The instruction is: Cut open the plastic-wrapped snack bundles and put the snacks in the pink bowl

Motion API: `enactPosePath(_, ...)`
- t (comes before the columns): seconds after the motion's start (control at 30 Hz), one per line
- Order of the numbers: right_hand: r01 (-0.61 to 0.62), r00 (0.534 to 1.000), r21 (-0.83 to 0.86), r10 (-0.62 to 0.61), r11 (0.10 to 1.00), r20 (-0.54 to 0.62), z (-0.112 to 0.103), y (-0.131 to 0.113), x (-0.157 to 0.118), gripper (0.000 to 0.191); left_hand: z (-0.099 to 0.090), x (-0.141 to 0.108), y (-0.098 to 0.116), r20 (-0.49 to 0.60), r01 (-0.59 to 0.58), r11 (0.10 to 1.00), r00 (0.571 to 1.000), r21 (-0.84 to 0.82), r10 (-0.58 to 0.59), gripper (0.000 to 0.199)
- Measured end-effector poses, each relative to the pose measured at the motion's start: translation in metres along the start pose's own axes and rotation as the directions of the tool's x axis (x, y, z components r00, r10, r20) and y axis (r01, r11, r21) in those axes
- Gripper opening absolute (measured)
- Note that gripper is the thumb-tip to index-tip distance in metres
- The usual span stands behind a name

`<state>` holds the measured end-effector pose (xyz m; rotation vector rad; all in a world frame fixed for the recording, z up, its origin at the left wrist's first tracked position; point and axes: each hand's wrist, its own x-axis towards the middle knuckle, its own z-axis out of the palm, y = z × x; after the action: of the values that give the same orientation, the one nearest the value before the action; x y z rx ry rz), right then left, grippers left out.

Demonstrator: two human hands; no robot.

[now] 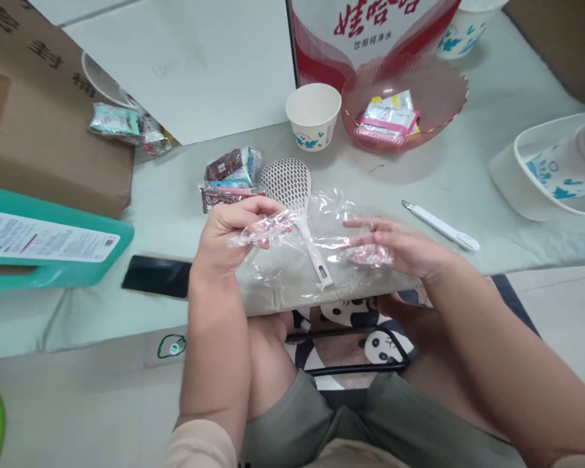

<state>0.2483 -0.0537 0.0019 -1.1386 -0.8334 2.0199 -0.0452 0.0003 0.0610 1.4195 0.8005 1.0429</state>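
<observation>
My left hand (241, 237) pinches crumpled clear plastic wrapping (336, 205) between thumb and fingertips. On the other side, my right hand (390, 247) has its upper fingers extended, with a bunched part of the same plastic gripped beneath them. The thumb there is partly hidden by the crinkled film. Under and between my hands lies a white slotted skimmer (286, 182), its perforated head pointing away from me and its handle toward the table edge. Loose film overlaps part of the handle. Several wrapped snack packets (231, 172) lie just beyond my left hand.
A white utility knife (441, 225) lies to the right. Behind stand a paper cup (313, 117) and a pink bowl (404, 133) holding sachets. A phone (156, 276), a teal container (53, 237) and a cardboard box (53, 143) are left; a white tub (526, 175) is right.
</observation>
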Motion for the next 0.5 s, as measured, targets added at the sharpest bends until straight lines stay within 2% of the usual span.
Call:
enactPosePath(0.07,-0.008,1.000,-0.113,0.005,0.994,-0.022,0.007,0.000,0.002,0.048,-0.002,-0.001,0.000,-0.044,0.002,1.000,0.999,0.005,-0.002,0.032)
enactPosePath(0.13,0.076,0.989,-0.201,-0.100,0.977,-0.112,0.015,0.001,0.007,0.035,-0.005,-0.003,0.000,-0.095,0.012,1.000,0.995,0.015,-0.011,0.027)
enactPosePath(0.17,0.141,0.969,-0.237,-0.183,0.961,-0.165,0.018,0.002,0.011,0.030,-0.008,-0.005,-0.001,-0.126,0.024,0.999,0.992,0.027,-0.020,0.024)
enactPosePath(0.23,0.267,0.896,-0.307,-0.353,0.913,-0.269,0.025,0.003,0.018,0.023,-0.015,-0.010,-0.002,-0.210,0.043,0.996,0.977,0.083,-0.025,0.018)
enactPosePath(0.33,0.405,0.759,-0.376,-0.535,0.834,-0.371,0.035,0.006,0.030,0.020,-0.026,-0.019,-0.005,-0.284,0.098,0.977,0.958,0.188,-0.041,0.018)
enactPosePath(0.43,0.512,0.644,-0.404,-0.650,0.758,-0.403,0.046,0.006,0.036,0.018,-0.034,-0.025,-0.009,-0.308,0.226,0.959,0.937,0.173,-0.165,0.025)
enactPosePath(0.5,0.594,0.550,-0.438,-0.738,0.675,-0.391,0.053,0.006,0.035,0.017,-0.037,-0.027,-0.013,-0.336,0.279,0.951,0.915,0.131,-0.222,0.027)
